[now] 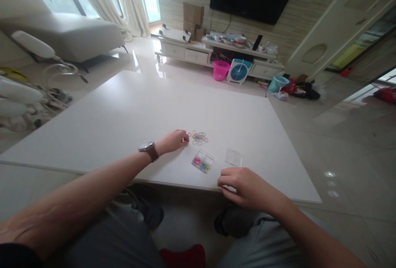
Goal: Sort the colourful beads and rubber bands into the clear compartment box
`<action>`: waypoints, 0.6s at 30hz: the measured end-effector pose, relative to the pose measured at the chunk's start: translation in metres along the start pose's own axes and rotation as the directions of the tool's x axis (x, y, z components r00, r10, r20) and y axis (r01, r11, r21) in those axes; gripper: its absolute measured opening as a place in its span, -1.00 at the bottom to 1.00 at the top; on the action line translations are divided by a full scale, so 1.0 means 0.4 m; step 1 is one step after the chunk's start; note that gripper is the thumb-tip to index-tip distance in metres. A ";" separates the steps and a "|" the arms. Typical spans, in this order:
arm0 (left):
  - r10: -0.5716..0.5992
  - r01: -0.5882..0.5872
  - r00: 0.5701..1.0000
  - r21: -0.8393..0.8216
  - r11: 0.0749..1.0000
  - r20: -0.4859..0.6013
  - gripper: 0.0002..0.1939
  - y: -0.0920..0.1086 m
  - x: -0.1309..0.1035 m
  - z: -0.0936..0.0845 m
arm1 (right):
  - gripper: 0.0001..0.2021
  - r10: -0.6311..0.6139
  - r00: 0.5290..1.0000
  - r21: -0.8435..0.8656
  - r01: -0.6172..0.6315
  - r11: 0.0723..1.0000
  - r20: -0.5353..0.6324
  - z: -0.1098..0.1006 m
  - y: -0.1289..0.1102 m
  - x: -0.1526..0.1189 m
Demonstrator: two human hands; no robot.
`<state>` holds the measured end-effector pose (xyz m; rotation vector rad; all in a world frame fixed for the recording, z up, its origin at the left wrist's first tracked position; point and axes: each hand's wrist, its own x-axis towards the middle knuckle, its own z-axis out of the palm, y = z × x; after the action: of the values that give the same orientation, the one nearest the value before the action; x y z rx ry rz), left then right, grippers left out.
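Curling your left hand (pixel 177 140) beside small rings (pixel 198 137), beyond the clear box (pixel 206 157).
Your right hand (pixel 237 183) is right of the box, nearer you; both hands' fingers are narrow, anything held unclear.

Loops (pixel 198 137) behind the box (pixel 209 160), lid (pixel 233 157) to its right.

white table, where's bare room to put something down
On the white table, bare room lies beyond the loose rings and between the clear lid and the right edge. Crowded: the near middle, holding rings, divided box and lid, with left hand and right hand close.
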<state>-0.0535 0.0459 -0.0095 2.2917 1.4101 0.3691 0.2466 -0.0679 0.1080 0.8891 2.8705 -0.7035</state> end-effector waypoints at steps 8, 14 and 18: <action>-0.018 0.024 0.997 0.086 0.996 -0.071 -0.81 -0.005 0.001 0.005 | -0.85 0.008 1.000 0.002 -0.008 1.000 0.005 0.001 0.001 0.002; -0.094 0.099 0.995 0.104 0.990 -0.045 -0.75 -0.010 0.008 0.005 | -0.85 0.010 1.000 0.009 -0.010 1.000 0.011 0.003 0.002 -0.001; -0.103 0.107 0.994 0.115 0.988 -0.040 -0.80 -0.023 0.011 0.007 | -0.85 0.010 1.000 0.005 -0.010 1.000 0.017 0.003 0.000 -0.005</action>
<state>-0.0575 0.0530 -0.0166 2.3002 1.6009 0.3010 0.2481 -0.0695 0.1073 0.8936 2.8488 -0.7135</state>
